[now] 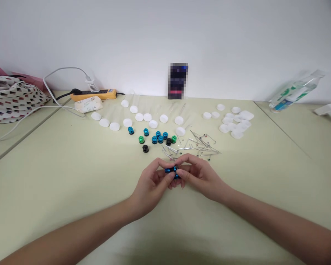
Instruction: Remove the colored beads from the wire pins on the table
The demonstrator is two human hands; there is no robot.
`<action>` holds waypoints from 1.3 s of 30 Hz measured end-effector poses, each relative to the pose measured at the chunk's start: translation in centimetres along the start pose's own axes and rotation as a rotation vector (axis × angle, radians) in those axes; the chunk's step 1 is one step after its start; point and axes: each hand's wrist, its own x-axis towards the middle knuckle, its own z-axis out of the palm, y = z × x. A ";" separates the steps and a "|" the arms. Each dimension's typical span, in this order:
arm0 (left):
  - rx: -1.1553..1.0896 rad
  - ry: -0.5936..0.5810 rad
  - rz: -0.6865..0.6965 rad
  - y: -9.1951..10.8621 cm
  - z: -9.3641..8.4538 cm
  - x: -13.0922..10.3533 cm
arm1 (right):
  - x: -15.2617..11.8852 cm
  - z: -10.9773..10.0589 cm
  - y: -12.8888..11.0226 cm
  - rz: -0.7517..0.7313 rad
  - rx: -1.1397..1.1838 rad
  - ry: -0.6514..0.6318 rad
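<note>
Small blue and black parts (171,170) are pinched between the fingers of both hands above the table's middle. My left hand (154,182) closes on them from the left, thumb in front. From the right, my right hand (200,175) grips them with thumb and forefinger, its fingertips touching those of the left. Just beyond the hands stand several blue knobs (154,140), green knobs (141,140) and black knobs (145,148). Thin metal rods and bent keys (206,149) lie scattered behind the right hand.
Several clear tubes with white caps (127,122) lie behind the knobs; loose white caps (237,127) are at right. A blurred phone (178,81) leans on the wall. A yellow power strip (105,94) and patterned bag (13,97) are left, a plastic bottle (295,94) right.
</note>
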 end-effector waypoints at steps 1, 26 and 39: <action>0.003 0.004 -0.005 0.0 0.0 0.0 | -0.1 0.1 0.0 -0.007 -0.020 0.010; -0.005 -0.038 0.041 0.1 0.0 0.0 | 0.0 0.1 -0.2 0.007 -0.002 -0.015; 0.005 -0.039 0.011 0.1 0.0 -0.1 | -0.1 0.3 -0.2 0.036 0.002 0.024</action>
